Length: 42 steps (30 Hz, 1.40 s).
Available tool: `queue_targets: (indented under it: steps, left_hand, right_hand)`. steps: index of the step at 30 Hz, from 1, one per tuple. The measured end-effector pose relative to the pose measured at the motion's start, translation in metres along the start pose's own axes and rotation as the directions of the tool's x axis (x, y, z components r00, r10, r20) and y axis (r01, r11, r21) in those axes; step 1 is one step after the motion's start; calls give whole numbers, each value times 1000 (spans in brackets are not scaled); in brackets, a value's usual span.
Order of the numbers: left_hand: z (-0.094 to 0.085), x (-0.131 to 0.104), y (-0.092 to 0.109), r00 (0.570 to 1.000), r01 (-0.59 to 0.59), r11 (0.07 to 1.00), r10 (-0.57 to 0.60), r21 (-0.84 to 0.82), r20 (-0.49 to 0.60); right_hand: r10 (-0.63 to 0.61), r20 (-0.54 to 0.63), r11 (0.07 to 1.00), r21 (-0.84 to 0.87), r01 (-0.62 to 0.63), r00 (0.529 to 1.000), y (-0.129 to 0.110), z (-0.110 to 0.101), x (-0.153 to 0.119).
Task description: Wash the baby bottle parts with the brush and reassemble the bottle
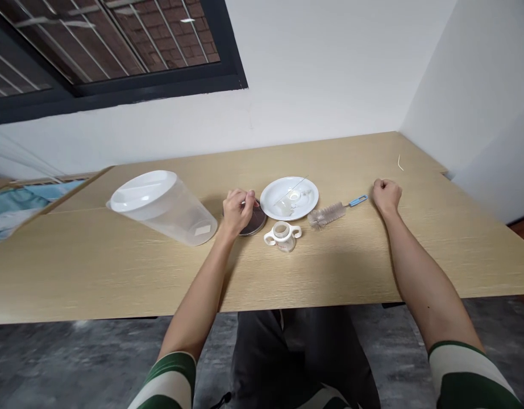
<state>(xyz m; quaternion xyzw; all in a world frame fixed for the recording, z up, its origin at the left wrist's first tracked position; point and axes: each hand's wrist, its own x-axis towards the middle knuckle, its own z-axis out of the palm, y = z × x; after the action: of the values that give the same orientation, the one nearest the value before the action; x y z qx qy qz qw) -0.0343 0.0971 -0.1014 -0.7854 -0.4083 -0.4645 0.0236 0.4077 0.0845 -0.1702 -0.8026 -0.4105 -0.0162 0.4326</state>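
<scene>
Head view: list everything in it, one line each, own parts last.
Lidded pitcher: 1, translucent, white lid, table left
Round item: 1, dark, left of plate, partly hidden
Plate: 1, white, table centre
Thin rod: 1, pale, on plate
Small parts: count unclear, whitish, on plate
Two-handled bottle: 1, whitish, nearside of plate
Bottle brush: 1, pale bristles, blue handle, right of plate
Bent strip: 1, white, table far right
Table: 1, light wood, centre
Window: 1, dark frame, upper left
Walls: 2, white, behind and right
Cloth: count unclear, bluish, left edge
Floor: 1, grey, below
Trousers: 1, dark, bottom
Sleeves: 2, green-white, bottom
Left hand: 1, bare, at round item
Right hand: 1, bare, beyond brush handle
</scene>
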Motion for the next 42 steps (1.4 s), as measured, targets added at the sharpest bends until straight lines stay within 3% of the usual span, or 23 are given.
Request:
queue_targets:
  steps: [32,42]
  left_hand:
    - [10,-13,4,993,109,994,-109,9,40]
    - [8,-16,3,996,94,995,-94,-11,2]
  right_hand:
    - [-12,-10,1000,-11,12,1000,5,2,5]
    - [-20,0,999,-26,20,1000,4,-1,6]
